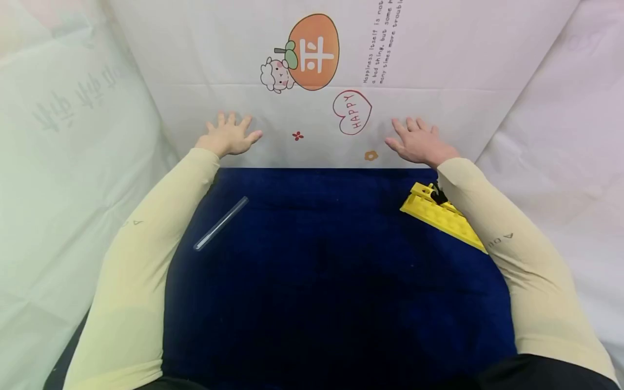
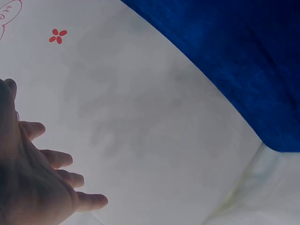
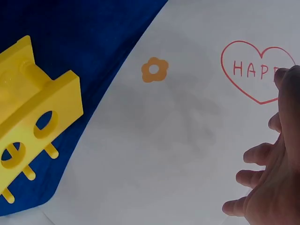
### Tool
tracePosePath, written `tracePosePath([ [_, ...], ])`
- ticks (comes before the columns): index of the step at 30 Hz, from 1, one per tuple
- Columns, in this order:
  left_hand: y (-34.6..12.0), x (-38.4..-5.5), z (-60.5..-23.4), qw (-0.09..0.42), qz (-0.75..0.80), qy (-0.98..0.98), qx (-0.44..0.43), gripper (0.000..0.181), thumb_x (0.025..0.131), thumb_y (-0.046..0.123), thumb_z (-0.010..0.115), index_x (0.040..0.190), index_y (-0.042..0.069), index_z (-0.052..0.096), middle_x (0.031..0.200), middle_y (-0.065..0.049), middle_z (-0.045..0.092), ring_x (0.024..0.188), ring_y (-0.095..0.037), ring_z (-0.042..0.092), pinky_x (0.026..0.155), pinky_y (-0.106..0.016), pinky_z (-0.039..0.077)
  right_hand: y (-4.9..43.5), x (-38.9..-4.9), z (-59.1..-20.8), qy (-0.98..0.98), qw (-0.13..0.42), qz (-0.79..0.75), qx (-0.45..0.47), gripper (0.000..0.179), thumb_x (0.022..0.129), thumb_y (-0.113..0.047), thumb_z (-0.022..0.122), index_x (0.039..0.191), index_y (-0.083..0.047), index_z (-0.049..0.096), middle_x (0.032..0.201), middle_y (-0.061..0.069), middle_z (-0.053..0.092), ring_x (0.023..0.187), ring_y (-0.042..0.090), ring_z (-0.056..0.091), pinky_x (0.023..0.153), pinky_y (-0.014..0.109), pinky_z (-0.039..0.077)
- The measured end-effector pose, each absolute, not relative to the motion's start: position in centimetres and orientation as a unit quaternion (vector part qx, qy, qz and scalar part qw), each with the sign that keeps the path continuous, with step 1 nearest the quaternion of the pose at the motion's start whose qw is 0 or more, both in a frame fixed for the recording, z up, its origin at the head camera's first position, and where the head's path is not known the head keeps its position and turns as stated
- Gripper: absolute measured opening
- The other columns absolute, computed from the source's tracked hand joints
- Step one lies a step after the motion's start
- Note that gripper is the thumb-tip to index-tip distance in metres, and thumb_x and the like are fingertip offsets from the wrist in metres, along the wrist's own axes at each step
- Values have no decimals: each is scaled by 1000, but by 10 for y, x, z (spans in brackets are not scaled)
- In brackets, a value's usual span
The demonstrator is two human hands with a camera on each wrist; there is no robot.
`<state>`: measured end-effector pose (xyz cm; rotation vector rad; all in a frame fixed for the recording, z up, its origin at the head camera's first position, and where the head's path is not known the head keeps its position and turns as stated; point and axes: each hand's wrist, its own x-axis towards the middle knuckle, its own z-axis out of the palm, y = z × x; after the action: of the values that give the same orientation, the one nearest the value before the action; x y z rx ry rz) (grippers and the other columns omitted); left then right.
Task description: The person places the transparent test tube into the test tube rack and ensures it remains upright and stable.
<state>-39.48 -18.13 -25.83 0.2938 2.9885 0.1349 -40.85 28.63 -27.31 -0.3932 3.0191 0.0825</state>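
My left hand (image 1: 228, 135) is over the white printed sheet at the far left, its fingers spread and nothing held. On the right, my right hand (image 1: 416, 142) is likewise spread and bare, near the red heart print. In both wrist views a soft shadow falls on the sheet apart from the hand. A clear test tube (image 1: 221, 223) lies slanted on the dark blue cloth, nearer the left forearm. The yellow test tube rack (image 3: 42, 112), with round holes and pegs, is on the cloth at the right. In the head view the right forearm hides part of this rack (image 1: 441, 219).
Dark blue cloth (image 1: 331, 271) covers the work surface between the forearms. Beyond it is the white sheet (image 1: 195, 59) with an orange cartoon, a heart (image 1: 352, 112) and small flowers. White hanging sheets (image 1: 63, 206) border the left and right sides.
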Motion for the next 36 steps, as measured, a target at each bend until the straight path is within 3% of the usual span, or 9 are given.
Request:
tracePosePath([
  [15, -174, -398, -274, 43, 58, 992, 106, 75, 100, 63, 18, 160, 19, 4, 162, -28, -5, 147, -53, -13, 110, -77, -1, 307, -390, -285, 991, 26, -33, -128, 78, 101, -63, 15, 158, -16, -9, 160, 31, -5, 146, 55, -2, 111, 75, 3],
  [29, -160, -397, -285, 18, 81, 990, 115, 71, 102, 59, 21, 159, 18, 11, 161, -27, 9, 149, -49, -1, 113, -74, 6, 307, -368, -303, 982, -56, -63, -170, 75, 105, -52, 27, 158, -5, 4, 154, 36, 20, 140, 55, 20, 114, 66, 16],
  [36, -152, -400, -294, 2, 107, 987, 117, 70, 102, 59, 22, 159, 19, 13, 163, -23, 12, 151, -44, 5, 115, -70, 10, 309, -361, -313, 975, -78, -112, -175, 74, 105, -50, 31, 158, -3, 9, 155, 34, 23, 141, 54, 22, 115, 65, 17],
])
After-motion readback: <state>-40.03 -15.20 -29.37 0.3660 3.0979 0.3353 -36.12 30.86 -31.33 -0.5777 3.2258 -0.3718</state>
